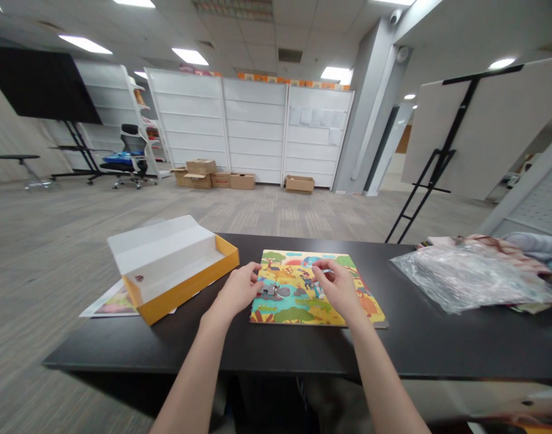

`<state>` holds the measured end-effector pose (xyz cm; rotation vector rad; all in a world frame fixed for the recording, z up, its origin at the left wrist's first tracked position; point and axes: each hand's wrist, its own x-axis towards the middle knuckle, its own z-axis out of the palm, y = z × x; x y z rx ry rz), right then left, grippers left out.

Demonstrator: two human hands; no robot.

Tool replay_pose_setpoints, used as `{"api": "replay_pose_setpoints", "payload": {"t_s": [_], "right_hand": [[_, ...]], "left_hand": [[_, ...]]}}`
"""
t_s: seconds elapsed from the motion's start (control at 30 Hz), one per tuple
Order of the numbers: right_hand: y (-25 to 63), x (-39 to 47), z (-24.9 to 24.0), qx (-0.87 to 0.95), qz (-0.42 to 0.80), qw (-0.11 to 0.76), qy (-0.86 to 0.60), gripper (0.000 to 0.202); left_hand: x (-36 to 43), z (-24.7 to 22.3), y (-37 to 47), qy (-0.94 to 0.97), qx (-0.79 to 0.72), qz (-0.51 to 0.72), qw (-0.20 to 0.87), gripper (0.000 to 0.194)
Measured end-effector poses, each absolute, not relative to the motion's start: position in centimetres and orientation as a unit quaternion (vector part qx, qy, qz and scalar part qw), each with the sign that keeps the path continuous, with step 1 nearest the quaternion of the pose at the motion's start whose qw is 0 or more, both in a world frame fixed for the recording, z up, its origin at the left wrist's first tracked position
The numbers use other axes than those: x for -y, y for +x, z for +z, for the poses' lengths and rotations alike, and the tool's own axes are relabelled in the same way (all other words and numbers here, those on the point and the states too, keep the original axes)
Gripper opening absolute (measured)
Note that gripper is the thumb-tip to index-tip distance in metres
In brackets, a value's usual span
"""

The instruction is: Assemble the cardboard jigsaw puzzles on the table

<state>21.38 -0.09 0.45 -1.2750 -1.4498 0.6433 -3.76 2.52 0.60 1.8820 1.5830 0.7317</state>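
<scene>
Left hand (240, 289)'s loosely spread at the puzzle (291, 280)'s edge, probably steadying it; right hand (338, 284)'s curled narrow, can't tell if it's holding anything.

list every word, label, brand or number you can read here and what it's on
No text is readable.
Animal picture board: cartoon art, no legible lettering.
Open yellow box: a small dark mark inside, too small to make out.
Paper sheets on the white shelving: too small and blurred to read.
Cardboard boxes on the floor: any print is too small to read.
</scene>
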Motion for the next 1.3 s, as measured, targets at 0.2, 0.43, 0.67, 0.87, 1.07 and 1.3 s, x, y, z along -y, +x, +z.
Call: {"api": "replay_pose_setpoints", "payload": {"t_s": [0.2, 0.43, 0.67, 0.87, 1.07, 1.3], "right_hand": [[21.3, 0.2, 0.4, 0.612, 0.289, 0.514, -0.527, 0.028], [21.6, 0.2, 0.3, 0.62, 0.274, 0.508, -0.532, 0.026], [20.6, 0.1, 0.2, 0.67, 0.226, 0.47, -0.528, 0.018], [19.4, -0.3, -0.7, 0.768, 0.149, 0.364, -0.505, 0.013], [19.2, -0.2, -0.6, 0.786, 0.134, 0.301, -0.523, 0.011], [19.9, -0.3, -1.0, 0.785, 0.149, 0.296, -0.523, 0.012]], "left_hand": [[-2.6, 0.5, -3.3, 0.731, -0.618, 0.201, 0.209, 0.042], [-2.5, 0.5, -3.2, 0.756, -0.623, 0.147, 0.137, 0.039], [-1.8, 0.6, -3.3, 0.763, -0.622, 0.121, 0.124, 0.037], [-2.1, 1.5, -4.9, 0.749, -0.627, 0.17, 0.13, 0.045], [-1.1, 2.6, -8.2, 0.717, -0.687, 0.077, 0.089, 0.04], [0.0, 2.7, -8.0, 0.694, -0.713, 0.029, 0.1, 0.046]]}}
